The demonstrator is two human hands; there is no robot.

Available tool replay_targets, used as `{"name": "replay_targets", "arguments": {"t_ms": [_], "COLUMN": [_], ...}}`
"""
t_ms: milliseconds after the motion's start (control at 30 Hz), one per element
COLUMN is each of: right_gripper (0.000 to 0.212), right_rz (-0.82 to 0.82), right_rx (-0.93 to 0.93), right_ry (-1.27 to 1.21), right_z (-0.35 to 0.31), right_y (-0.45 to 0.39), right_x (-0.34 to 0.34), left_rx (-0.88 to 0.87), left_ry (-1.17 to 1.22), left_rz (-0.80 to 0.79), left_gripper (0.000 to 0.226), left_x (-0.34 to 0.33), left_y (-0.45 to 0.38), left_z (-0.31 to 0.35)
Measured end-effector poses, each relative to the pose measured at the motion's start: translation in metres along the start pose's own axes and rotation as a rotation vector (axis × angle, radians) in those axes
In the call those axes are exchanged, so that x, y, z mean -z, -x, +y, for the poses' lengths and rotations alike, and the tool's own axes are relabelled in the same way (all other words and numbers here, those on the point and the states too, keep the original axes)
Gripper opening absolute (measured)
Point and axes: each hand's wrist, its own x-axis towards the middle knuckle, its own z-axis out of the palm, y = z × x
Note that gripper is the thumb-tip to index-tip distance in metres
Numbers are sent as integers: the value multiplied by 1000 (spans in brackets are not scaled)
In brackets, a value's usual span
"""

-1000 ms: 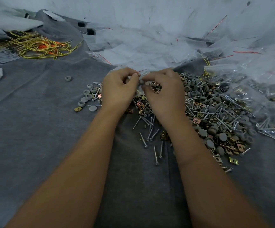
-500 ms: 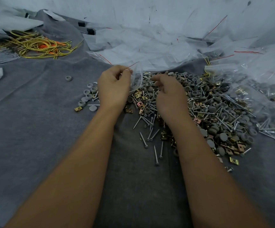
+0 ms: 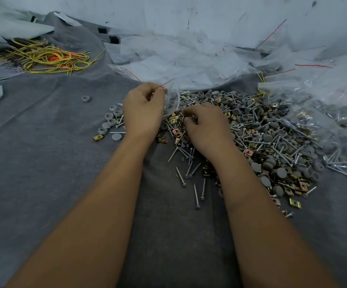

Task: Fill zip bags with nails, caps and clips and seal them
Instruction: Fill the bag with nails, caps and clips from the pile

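Left hand: the left hand point(image 3: 142, 113) is curled, thumb and forefinger pinching the red-striped top edge of a clear zip bag point(image 3: 171, 96), which hangs down just to the right of its fingers.
Right hand: the right hand point(image 3: 206, 123) lies palm down on the near edge of the hardware pile, fingertips point(image 3: 186, 119) bent together just below the bag's mouth; whether they grip a piece I cannot tell.
Pile: screw-like nails, grey caps and brass clips point(image 3: 259, 138) spread to the right of the right hand's fingers.
Loose caps: a few grey caps point(image 3: 109, 121) sit left of the left hand.
Spare bags: empty zip bags point(image 3: 189, 57) heaped beyond both hands.
Surface: grey cloth point(image 3: 43, 163).
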Motion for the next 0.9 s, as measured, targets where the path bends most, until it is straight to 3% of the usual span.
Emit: {"name": "replay_targets", "arguments": {"t_ms": [133, 333, 700, 833, 900], "right_gripper": [29, 40, 13, 31, 29], "right_rz": [14, -66, 92, 10, -2], "right_rx": [-67, 37, -88, -56, -45], "right_ry": [-85, 66, -169, 63, 103], "right_z": [2, 3, 2, 2, 2], "right_y": [-3, 1, -1, 0, -1], "right_x": [0, -2, 1, 0, 0], "left_rx": [-7, -8, -12, -17, -17], "left_ry": [-11, -11, -3, -9, -11], "left_rz": [4, 1, -2, -15, -15], "left_gripper": [19, 18, 19, 19, 19], "left_x": [0, 0, 0, 0, 0], "left_y": [1, 1, 0, 0, 0], "left_z": [1, 1, 1, 0, 0]}}
